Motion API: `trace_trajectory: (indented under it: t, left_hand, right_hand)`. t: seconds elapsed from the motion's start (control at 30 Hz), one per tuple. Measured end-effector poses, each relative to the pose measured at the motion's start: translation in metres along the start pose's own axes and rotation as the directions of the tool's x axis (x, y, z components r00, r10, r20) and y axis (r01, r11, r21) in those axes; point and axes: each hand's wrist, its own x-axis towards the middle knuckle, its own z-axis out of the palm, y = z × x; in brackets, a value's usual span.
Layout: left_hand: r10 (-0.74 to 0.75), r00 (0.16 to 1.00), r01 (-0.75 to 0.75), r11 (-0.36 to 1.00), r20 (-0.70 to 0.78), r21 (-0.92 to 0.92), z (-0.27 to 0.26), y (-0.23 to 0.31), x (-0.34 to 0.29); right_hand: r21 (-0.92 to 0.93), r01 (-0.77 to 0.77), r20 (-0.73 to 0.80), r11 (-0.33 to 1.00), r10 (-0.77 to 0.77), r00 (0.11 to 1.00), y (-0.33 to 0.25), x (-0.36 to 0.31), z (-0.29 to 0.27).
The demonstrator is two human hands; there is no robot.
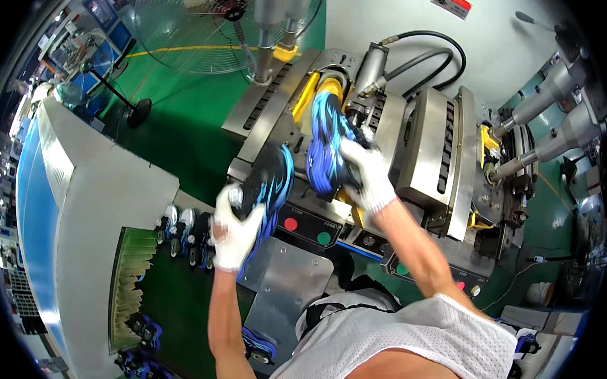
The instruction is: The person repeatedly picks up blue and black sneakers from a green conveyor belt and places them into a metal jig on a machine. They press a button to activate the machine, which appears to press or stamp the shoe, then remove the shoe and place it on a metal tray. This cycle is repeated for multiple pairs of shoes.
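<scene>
My left hand (235, 234), in a white knit glove, grips a black sports shoe (268, 181) with a blue sole edge. The shoe is tilted toe-up in front of the metal pressing machine (427, 153). In a matching white glove, my right hand (369, 176) is closed around a second shoe (325, 141), whose blue and purple wavy sole faces up. That shoe's far end is at the yellow pad (329, 88) of the machine's left station; whether they touch, I cannot tell. My right fingers are partly hidden behind the shoe.
A control panel (308, 224) with red and green buttons sits on the machine's near side, above a metal plate (290, 268). At left is a conveyor (180, 303) carrying several shoes, entering a grey housing (101, 218) through a bristle curtain (134, 271). A fan (231, 6) stands behind.
</scene>
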Motion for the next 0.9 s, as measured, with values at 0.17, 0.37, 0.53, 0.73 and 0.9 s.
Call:
trace_trajectory:
  t: [0.17, 0.37, 0.53, 0.73, 0.9]
  left_hand:
    - [-0.381, 0.922, 0.383, 0.883, -0.06, 0.272, -0.03, -0.095, -0.157]
    - [-0.724, 0.626, 0.778, 0.557, -0.289, 0.291, -0.005, -0.14, -0.312]
    - [-0.743, 0.48, 0.877, 0.407, -0.466, 0.255, 0.058, -0.182, -0.4]
    - [-0.678, 0.423, 0.906, 0.332, -0.602, 0.263, 0.092, -0.217, -0.433]
    - [-0.776, 0.373, 0.924, 0.361, -0.508, 0.128, 0.068, -0.182, -0.409]
  right_hand:
    - [-0.311, -0.15, -0.348, 0.938, 0.035, 0.937, 0.02, 0.169, 0.05]
    - [-0.909, -0.198, -0.375, 0.367, -0.514, 0.771, 0.097, 0.348, -0.049]
    - [-0.684, -0.137, 0.133, -0.716, -0.307, 0.942, 0.061, 0.447, -0.125]
    - [-0.823, -0.215, -0.172, 0.525, 0.13, 0.977, 0.059, 0.372, -0.054]
    - [-0.908, 0.418, 0.415, -0.033, -0.198, 0.888, 0.069, 0.17, 0.006]
